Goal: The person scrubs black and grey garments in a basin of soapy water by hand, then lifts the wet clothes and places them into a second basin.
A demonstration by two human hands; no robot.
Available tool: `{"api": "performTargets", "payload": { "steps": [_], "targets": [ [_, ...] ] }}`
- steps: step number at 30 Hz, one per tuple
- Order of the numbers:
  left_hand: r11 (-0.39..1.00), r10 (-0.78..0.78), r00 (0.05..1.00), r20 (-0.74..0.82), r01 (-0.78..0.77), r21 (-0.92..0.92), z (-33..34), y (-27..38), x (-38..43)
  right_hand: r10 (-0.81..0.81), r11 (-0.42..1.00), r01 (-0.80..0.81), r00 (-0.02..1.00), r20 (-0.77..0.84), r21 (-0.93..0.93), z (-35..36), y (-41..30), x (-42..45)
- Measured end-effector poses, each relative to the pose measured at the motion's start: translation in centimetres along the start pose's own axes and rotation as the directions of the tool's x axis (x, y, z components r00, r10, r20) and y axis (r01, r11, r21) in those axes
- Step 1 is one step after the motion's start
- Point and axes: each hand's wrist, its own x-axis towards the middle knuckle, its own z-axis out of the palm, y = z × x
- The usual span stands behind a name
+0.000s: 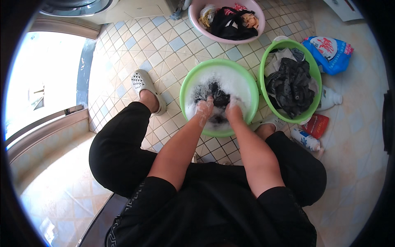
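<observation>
A round green plastic basin (184, 81) stands on the tiled floor between my feet, filled with white soap suds (236, 74). Dark wet cloth (221, 98) shows through the foam in its middle. My left hand (204, 108), streaked with lather, grips the cloth's left side with the thumb on top. On the right side of the same cloth is my right hand (233, 109), its fingers partly sunk in the suds. Both hands are low in the basin, a short gap apart. Foam hides the rest of the cloth and most of my fingertips.
Right of the basin, a green tub (319, 74) holds dark wet clothes (291, 83). A pink tub (192, 17) with laundry stands beyond. Along the right wall are a blue detergent bag (330, 54), a white bottle (330, 98), a red packet (316, 126) and a white-and-blue bottle (305, 139).
</observation>
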Motion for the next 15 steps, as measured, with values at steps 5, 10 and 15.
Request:
{"api": "performTargets", "payload": {
  "steps": [5,10,15],
  "targets": [
    [0.581,0.044,0.783,0.62,0.485,-0.653,-3.5,1.2,-1.1,-0.206,0.921,0.252,0.962,-0.179,0.296,-3.7,-4.6,-3.1],
    [0.184,0.506,0.624,0.595,0.596,-0.782,-6.2,1.1,-1.2,-0.628,0.62,0.676,0.732,-0.264,0.399,-4.5,-8.9,-9.2],
    [0.144,0.464,0.722,0.513,0.51,-0.848,-5.7,1.0,-3.4,-0.707,0.593,0.751,0.659,-0.257,0.292,-3.7,-10.0,-10.5]
  ]
}}
